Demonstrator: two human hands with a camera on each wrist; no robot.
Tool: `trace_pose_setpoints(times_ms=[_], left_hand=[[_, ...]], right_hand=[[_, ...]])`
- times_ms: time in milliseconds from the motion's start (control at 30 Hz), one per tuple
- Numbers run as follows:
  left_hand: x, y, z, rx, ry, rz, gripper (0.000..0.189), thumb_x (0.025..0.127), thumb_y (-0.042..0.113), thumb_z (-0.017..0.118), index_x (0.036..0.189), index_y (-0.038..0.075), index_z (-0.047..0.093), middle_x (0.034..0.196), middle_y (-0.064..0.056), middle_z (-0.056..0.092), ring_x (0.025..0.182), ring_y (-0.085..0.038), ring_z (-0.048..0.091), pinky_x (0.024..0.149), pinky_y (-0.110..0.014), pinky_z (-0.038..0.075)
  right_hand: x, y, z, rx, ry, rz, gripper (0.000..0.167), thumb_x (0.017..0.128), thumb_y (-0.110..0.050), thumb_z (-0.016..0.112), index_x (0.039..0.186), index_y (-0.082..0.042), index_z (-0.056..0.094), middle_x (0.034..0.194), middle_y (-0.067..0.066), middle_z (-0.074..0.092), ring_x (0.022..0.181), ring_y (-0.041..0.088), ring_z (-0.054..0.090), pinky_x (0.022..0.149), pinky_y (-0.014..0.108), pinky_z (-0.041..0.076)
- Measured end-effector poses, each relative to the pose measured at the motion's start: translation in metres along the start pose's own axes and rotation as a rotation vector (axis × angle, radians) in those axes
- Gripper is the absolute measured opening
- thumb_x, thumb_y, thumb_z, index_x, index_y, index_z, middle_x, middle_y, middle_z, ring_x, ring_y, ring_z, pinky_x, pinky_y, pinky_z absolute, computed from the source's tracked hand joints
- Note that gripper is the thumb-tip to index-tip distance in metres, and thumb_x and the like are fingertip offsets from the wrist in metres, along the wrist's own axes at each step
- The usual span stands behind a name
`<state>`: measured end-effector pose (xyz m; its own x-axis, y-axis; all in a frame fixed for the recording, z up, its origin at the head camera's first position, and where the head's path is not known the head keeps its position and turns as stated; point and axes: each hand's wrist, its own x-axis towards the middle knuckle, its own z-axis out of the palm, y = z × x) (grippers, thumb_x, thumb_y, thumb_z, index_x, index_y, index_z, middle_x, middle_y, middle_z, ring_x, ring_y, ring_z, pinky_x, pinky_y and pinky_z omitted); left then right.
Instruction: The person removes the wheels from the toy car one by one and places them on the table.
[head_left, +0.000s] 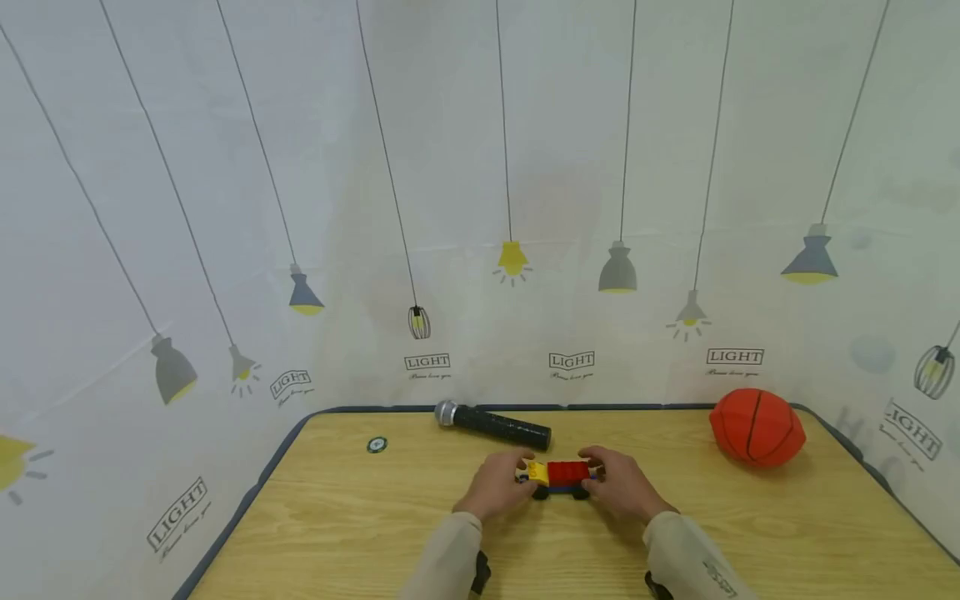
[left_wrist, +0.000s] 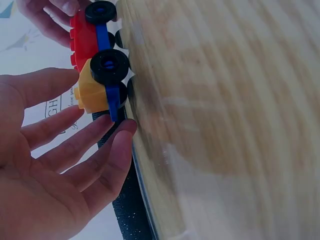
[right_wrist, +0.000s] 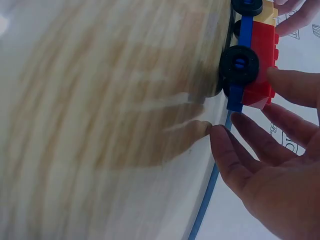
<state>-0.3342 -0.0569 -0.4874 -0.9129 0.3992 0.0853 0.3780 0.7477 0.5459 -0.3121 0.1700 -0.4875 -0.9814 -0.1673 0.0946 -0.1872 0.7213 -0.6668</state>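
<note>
A toy car (head_left: 567, 475) of building bricks stands on the wooden table between the two hands. It has a yellow front, a red body, a blue base and black wheels. At its yellow end (left_wrist: 92, 90), my left hand (head_left: 498, 482) holds it between thumb and index finger, the other fingers spread beyond. My right hand (head_left: 624, 483) holds the red end (right_wrist: 260, 62) in the same way, thumb on the near side. The right hand's lower fingers (right_wrist: 227, 155) reach down close to the tabletop. Both wrist views show the wheels at the table surface.
Behind the car lies a black microphone (head_left: 498, 425) with a silver head. A round green-and-white chip (head_left: 377, 445) is at the left, and a red ball (head_left: 757, 427) with black lines at the back right. A printed lamp-pattern wall covering (head_left: 480, 333) borders the table (head_left: 337, 517).
</note>
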Motion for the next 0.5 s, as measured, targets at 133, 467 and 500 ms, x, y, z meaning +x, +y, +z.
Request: trace_pose_setpoints(times_ms=[133, 467, 500], left_hand=[[-0.0007, 0.0029, 0.0002, -0.024, 0.011, -0.011, 0.035, 0.092, 0.016, 0.072, 0.126, 0.007, 0.066, 0.116, -0.012, 0.072, 0.106, -0.027, 0.068, 0.089, -0.043, 0.056], [0.005, 0.004, 0.0034, 0.012, 0.037, -0.037, 0.029, 0.091, 0.017, 0.072, 0.119, 0.01, 0.069, 0.109, -0.009, 0.075, 0.098, -0.023, 0.069, 0.086, -0.04, 0.057], [0.0047, 0.0039, 0.0036, 0.012, 0.037, -0.039, 0.029, 0.091, 0.017, 0.072, 0.119, 0.01, 0.07, 0.109, -0.009, 0.075, 0.098, -0.023, 0.069, 0.086, -0.04, 0.057]], right_hand=[[0.0019, -0.0015, -0.0006, -0.007, -0.011, 0.036, 0.038, 0.089, -0.003, 0.071, 0.126, -0.003, 0.064, 0.119, 0.014, 0.071, 0.106, 0.027, 0.066, 0.096, 0.052, 0.053], [0.0042, 0.0006, 0.0, -0.016, -0.005, 0.029, 0.03, 0.088, 0.001, 0.071, 0.118, -0.006, 0.067, 0.113, 0.012, 0.073, 0.105, 0.028, 0.067, 0.097, 0.053, 0.053], [0.0045, 0.0009, 0.0005, -0.013, -0.005, 0.028, 0.03, 0.088, 0.001, 0.07, 0.117, -0.006, 0.067, 0.113, 0.013, 0.073, 0.105, 0.028, 0.067, 0.097, 0.053, 0.053]])
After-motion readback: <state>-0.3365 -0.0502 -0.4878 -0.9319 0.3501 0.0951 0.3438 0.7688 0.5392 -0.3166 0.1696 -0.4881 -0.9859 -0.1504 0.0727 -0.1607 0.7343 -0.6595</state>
